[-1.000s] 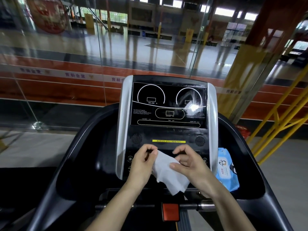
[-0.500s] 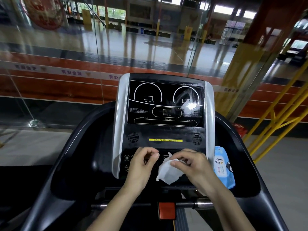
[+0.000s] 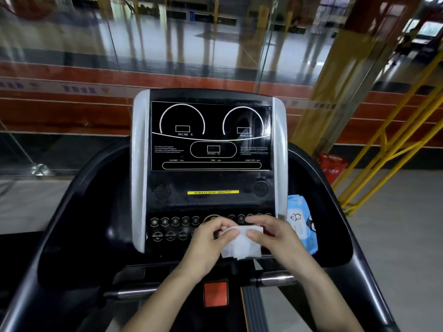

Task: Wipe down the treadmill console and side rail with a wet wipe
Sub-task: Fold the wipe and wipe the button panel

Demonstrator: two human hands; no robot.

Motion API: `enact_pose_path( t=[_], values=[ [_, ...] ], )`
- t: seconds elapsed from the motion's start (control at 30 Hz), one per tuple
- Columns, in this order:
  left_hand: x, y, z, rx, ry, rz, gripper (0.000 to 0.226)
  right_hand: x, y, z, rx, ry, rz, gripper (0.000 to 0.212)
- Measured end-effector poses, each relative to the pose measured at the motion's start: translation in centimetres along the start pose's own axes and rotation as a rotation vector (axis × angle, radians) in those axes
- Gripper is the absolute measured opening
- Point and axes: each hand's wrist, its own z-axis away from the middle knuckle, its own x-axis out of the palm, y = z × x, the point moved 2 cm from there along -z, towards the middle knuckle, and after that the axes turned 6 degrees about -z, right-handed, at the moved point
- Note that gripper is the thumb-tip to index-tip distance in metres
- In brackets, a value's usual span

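Both hands pinch one white wet wipe [image 3: 242, 243] between them: left hand [image 3: 206, 245] on its left edge, right hand [image 3: 275, 236] on its top right. Wipe hangs folded in front of lower button rows of the treadmill console [image 3: 211, 144]. Blue wipe pack [image 3: 303, 226] sits just right of console. Black side rail [image 3: 374, 283] runs down right.

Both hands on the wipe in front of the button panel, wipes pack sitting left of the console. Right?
Not quite. The wipes pack sits right of the console, not left, as the head view shows. The rest holds: left hand and right hand both hold the wipe in front of the button panel.
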Motion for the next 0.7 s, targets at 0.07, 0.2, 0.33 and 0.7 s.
enact_pose_path(
  t=[0.07, 0.2, 0.33, 0.7],
  values=[
    [1.1, -0.1, -0.2, -0.034, -0.017, 0.012, 0.014, -0.6, 0.8, 0.2, 0.028, -0.028, -0.056, 0.016],
    [2.6, -0.2, -0.3, -0.065, -0.043, -0.025, 0.011, -1.6, 1.5, 0.7, 0.031, -0.004, -0.108, 0.013],
    [3.5, -0.4, -0.5, -0.107, -0.009, -0.114, 0.011, -2.5, 2.7, 0.3, 0.036, 0.115, -0.065, 0.011],
    [6.5, 1.2, -0.6, -0.326, 0.209, 0.006, 0.012, -2.6, 4.0, 1.1, -0.306, 0.367, 0.378, 0.014]
  ],
)
